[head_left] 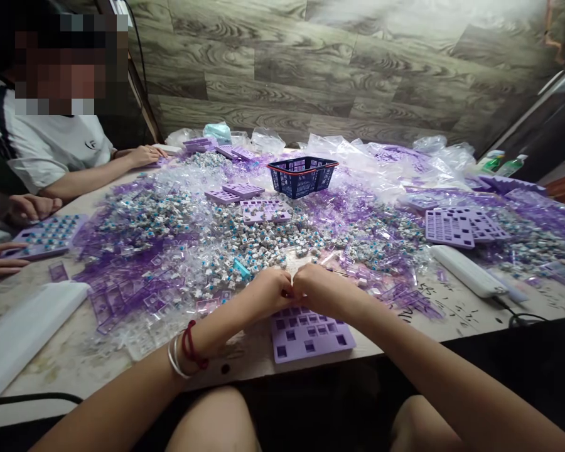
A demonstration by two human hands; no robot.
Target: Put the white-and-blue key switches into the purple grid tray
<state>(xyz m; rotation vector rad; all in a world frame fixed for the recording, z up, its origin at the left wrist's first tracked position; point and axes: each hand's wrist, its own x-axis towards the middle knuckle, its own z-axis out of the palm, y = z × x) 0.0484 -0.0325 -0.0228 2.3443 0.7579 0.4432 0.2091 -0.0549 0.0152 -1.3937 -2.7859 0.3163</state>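
Note:
My left hand point(270, 290) and my right hand point(313, 285) meet over the far edge of a purple plate with square holes point(308, 336), which lies at the table's front edge. Both hands are closed, fingertips pressed together; whatever they pinch is hidden behind the fingers. The near holes of the plate show bare. Just beyond my hands spreads a heap of small white-and-blue switches point(258, 242). A small turquoise piece point(241, 269) lies beside my left hand.
Clear and purple plastic pieces point(122, 295) cover the left. A dark blue basket point(304, 176) stands mid-table; stacked purple plates point(452, 226) and a white power bank-like bar point(468, 271) lie right. At left, a co-worker's hand point(145, 155) and another person's hand point(32, 206) work on plates.

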